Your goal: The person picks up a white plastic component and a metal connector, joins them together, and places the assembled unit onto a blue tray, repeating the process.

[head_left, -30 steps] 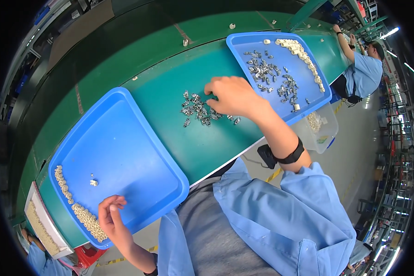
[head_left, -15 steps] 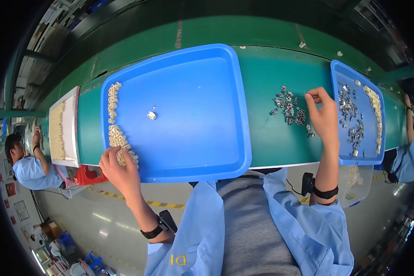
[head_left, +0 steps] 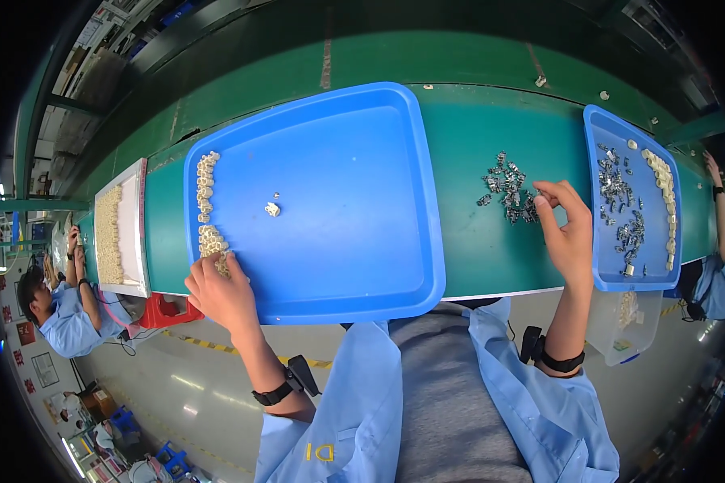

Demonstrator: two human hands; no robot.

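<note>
A large blue tray (head_left: 314,310) lies in front of me, with small cream-coloured plastic pieces (head_left: 205,189) lined up along its left side. My left hand (head_left: 224,296) is at the tray's near left corner, fingers curled down onto the nearest cream pieces; its fingertips are partly hidden. To the right of the tray, a loose pile of small shiny metal parts (head_left: 505,185) rests on the green work surface. My right hand (head_left: 568,229) is at the pile's right edge, thumb and forefinger pinched together. Whatever is between them is too small to make out.
One cream piece (head_left: 273,209) and a tiny metal bit (head_left: 277,196) lie inside the large tray. A smaller blue tray (head_left: 632,284) at right holds metal parts and cream pieces. At left stands a white-framed tray (head_left: 133,233) of cream pieces. Co-workers sit at both ends.
My right hand has lowered slightly toward the metal pile, its fingertips now beside the parts. My left hand stays at the cream pieces, its fingers shifted a little. The whole view has moved slightly.
</note>
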